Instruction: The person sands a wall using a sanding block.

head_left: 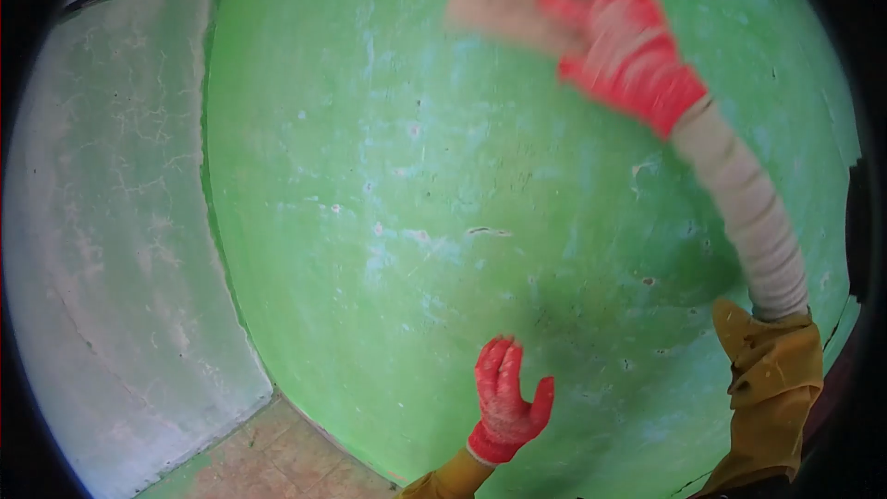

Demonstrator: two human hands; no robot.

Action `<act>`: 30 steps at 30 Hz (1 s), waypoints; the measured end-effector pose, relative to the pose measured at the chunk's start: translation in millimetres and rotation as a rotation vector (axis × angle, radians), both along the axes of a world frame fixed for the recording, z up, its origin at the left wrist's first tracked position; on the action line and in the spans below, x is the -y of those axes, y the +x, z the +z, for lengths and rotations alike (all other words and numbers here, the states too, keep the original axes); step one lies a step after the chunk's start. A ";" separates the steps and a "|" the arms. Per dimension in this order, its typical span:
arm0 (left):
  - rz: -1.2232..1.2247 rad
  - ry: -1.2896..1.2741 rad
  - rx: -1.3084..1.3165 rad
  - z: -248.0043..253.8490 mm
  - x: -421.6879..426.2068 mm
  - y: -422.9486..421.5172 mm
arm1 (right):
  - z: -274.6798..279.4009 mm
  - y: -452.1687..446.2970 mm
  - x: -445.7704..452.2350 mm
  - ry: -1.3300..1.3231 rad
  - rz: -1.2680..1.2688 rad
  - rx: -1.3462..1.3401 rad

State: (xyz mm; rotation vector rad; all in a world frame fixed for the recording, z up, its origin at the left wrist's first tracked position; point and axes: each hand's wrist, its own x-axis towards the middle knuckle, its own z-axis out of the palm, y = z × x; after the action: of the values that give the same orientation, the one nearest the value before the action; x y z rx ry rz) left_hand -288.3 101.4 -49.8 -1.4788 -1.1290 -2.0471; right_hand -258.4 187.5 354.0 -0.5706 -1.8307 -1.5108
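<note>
My right hand (633,51), in a red knitted glove, is raised high on the green wall (305,157). Its fingers grip one end of a tan rectangular pad (504,5), which looks like sandpaper or a sanding block. Motion blurs both hand and pad, so its exact kind is unclear. The pad appears to lie against the wall. Lower down, my left hand (506,402) wears a matching red glove, its thumb spread from the raised fingers and nothing in it. Whether the left fingertips touch the wall cannot be made out.
Pale blue-white scuffs, chips and a small crack (488,231) mark the green paint. On the left, a pale, cracked wall section (120,222) meets it at a corner. A brownish tiled floor (277,453) shows below. A dark object (857,231) stands at the right edge.
</note>
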 end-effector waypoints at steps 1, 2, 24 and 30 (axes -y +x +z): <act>0.010 -0.013 0.015 -0.7 4.1 -1.3 | 20.3 10.0 -5.7 0.191 0.070 -0.217; 0.014 -0.009 0.010 -2.5 5.0 -0.2 | 20.2 11.1 -4.1 0.194 0.074 -0.222; -0.249 -0.052 0.198 -3.3 34.0 76.4 | -140.6 94.7 10.6 -0.239 0.063 0.440; -0.272 -0.049 0.106 4.3 38.0 100.6 | -59.2 139.4 22.9 -0.174 0.023 0.160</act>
State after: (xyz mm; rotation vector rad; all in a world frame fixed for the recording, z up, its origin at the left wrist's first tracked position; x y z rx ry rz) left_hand -187.7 63.4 -45.5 -1.6422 -1.0736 -2.3188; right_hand -118.9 164.6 294.7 -0.5205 -2.0986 -1.4260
